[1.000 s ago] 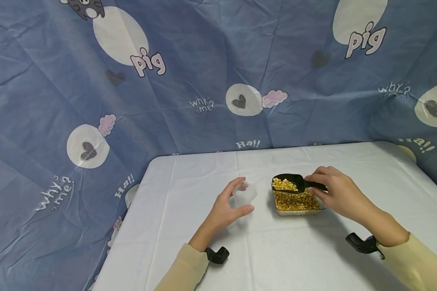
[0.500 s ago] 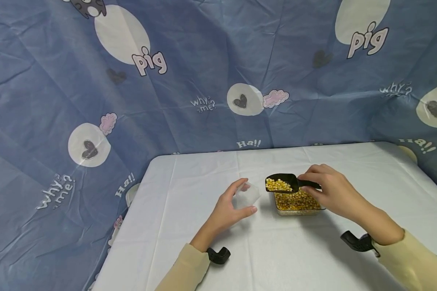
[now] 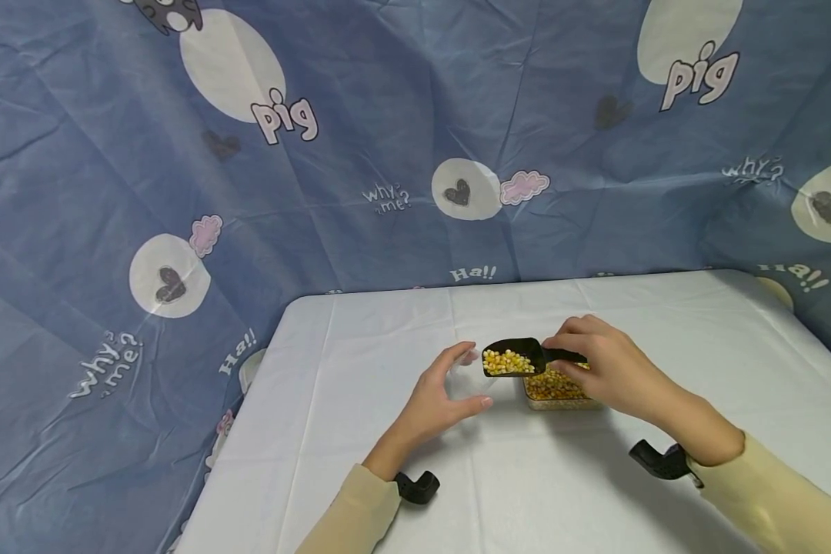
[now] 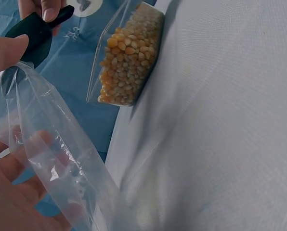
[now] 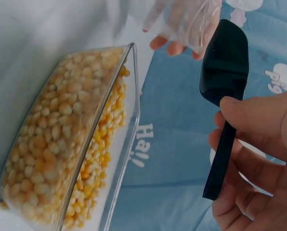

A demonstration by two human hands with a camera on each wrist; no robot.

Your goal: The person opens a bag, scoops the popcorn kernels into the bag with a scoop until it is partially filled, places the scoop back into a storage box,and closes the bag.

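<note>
My left hand (image 3: 432, 404) holds a clear plastic bag (image 4: 66, 154) by its mouth, thumb and fingers spread around it. The bag hangs upright, its top standing wide. In my right hand (image 3: 612, 373) is a black scoop (image 3: 536, 350), pinched by the handle. Yellow corn kernels (image 3: 507, 362) lie in the scoop's bowl. Its front end overlaps the bag's mouth in the head view and sits right at the bag's rim in the left wrist view. Below the scoop stands a glass container (image 5: 61, 139) filled with corn kernels, partly covered by the right hand in the head view.
A white cloth covers the table (image 3: 360, 354). Behind it hangs a blue printed curtain (image 3: 360, 231). One stray kernel (image 5: 2, 204) lies beside the container. Each wrist wears a black camera mount (image 3: 418, 488).
My right hand has carried the kernel-filled scoop left, from over the glass container to the bag's mouth. The left hand and bag have shifted only slightly to the right.
</note>
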